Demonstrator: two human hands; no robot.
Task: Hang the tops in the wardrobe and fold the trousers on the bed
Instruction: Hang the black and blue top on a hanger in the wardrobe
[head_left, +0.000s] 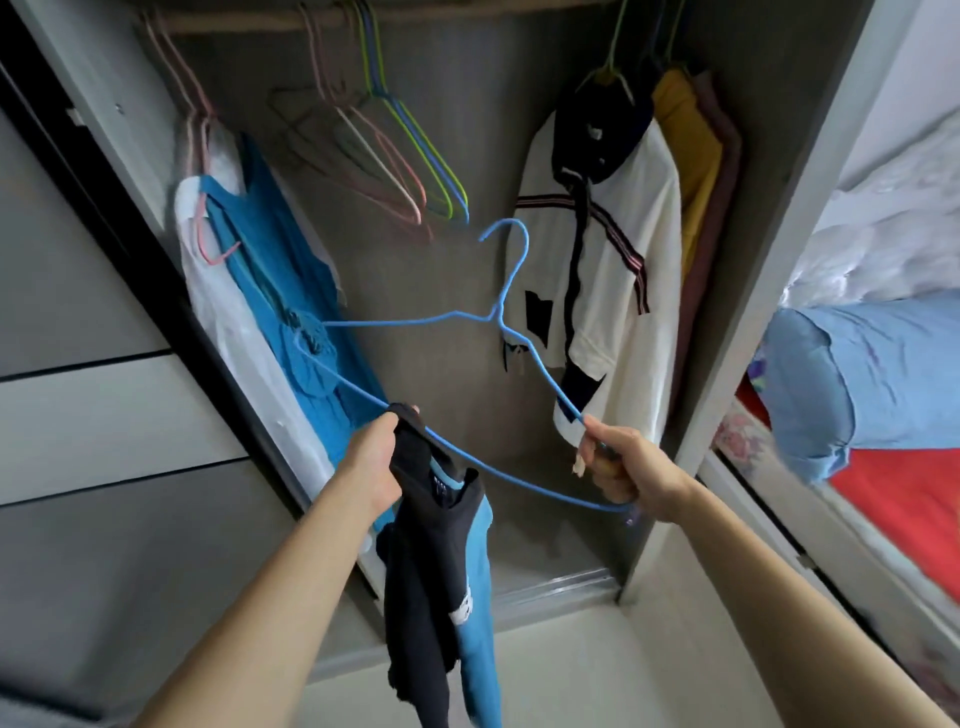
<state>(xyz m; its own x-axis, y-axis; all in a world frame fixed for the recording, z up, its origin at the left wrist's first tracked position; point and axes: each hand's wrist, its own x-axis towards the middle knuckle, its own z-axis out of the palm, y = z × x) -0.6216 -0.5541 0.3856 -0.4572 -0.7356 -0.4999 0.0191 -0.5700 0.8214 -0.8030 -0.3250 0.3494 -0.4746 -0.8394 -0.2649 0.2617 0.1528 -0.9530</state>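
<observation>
Blue wire hanger (497, 312) pinched at its 4 o'clock end by right hand (628, 470), black-and-blue top (431, 571) gripped against lower bar by left hand (371, 462) at 7 o'clock.

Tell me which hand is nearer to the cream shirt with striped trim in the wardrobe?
Right. The right hand, gripping the blue hanger, is just below the hem of the cream shirt. The left hand, holding the dark top, is farther left.

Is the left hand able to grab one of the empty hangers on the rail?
Probably not: the left hand grips the dark top at the blue hanger, so it is full. Nothing blocks the way to the empty hangers.
</observation>
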